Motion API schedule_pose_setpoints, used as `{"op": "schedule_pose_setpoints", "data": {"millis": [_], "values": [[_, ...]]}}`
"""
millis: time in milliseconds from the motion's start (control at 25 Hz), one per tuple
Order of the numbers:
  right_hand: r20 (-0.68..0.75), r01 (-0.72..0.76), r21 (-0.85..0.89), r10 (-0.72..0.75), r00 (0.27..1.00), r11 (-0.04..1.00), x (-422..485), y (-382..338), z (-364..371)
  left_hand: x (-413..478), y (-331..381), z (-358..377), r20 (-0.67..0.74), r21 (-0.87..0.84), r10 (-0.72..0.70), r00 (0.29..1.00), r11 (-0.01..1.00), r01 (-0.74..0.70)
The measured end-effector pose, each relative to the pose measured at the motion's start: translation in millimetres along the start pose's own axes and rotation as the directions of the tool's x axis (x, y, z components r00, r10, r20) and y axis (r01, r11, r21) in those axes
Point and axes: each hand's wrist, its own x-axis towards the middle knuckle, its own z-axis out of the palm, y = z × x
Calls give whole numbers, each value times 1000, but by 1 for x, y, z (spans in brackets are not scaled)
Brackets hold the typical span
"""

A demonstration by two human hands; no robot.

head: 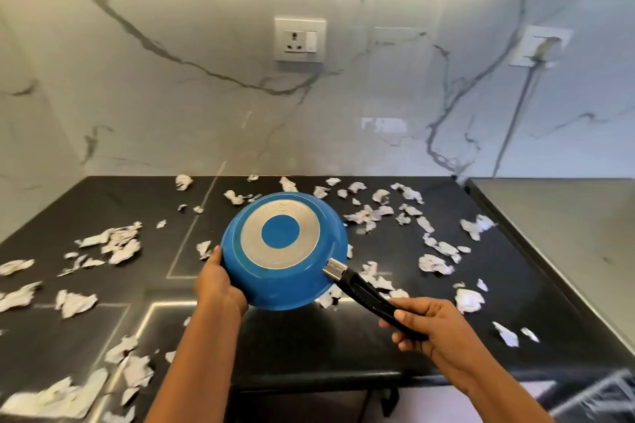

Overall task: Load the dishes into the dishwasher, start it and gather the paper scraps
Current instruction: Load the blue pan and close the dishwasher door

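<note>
Blue pan held upside down above black counter, left hand gripping rim, right hand clenched around handle; paper scraps scattered around

Viewpoint: head-worn, above the black countertop.
Facing: forward and down, toward the marble backsplash.
Nearness: close; both forearms entered from the bottom edge.
Lens: wide-angle, edges bowed.
Shared views: only one view.
</note>
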Motion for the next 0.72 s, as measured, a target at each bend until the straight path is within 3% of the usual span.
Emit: {"op": "schedule_pose_setpoints", "data": {"millis": [400,720], "values": [[-295,116,228,-46,955,967,-53,23,-90,-30,-92,51,103,160,3,995,987,-20],[-532,149,339,58,845,929,-165,65,-198,-111,-236,88,213,414,-155,965,908,55]]}}
